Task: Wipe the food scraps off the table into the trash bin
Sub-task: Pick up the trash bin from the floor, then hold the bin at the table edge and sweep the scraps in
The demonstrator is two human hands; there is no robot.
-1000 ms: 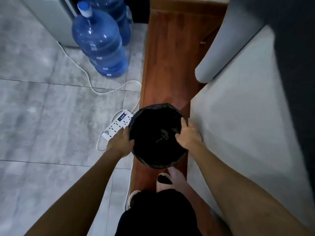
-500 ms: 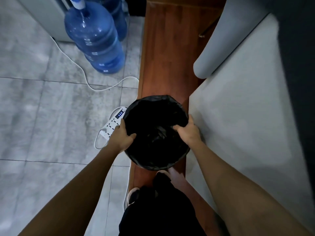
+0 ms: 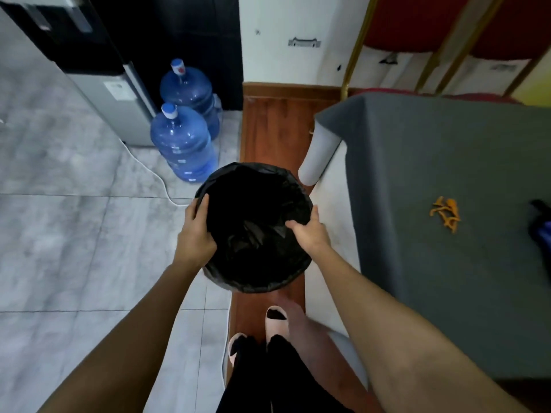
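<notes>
A round trash bin (image 3: 253,204) lined with a black bag is held up in front of me, above the wooden strip of floor. My left hand (image 3: 195,231) grips its left rim and my right hand (image 3: 308,231) grips its right rim, thumb inside. To the right stands the table with a dark grey cloth (image 3: 447,263). A small heap of orange food scraps (image 3: 445,213) lies on the cloth, well right of the bin. The inside of the bin is too dark to read.
Two blue water jugs (image 3: 182,144) stand on the grey tile floor beside a water dispenser (image 3: 98,84), with a white cable (image 3: 158,180) trailing past. A dark object (image 3: 541,222) lies at the table's right edge. Red chairs with gold legs (image 3: 432,34) stand behind the table. My feet (image 3: 275,320) are below.
The bin has come up off the floor in both hands. My view has lifted, so the table top with the scraps, the wall and the chairs now show.
</notes>
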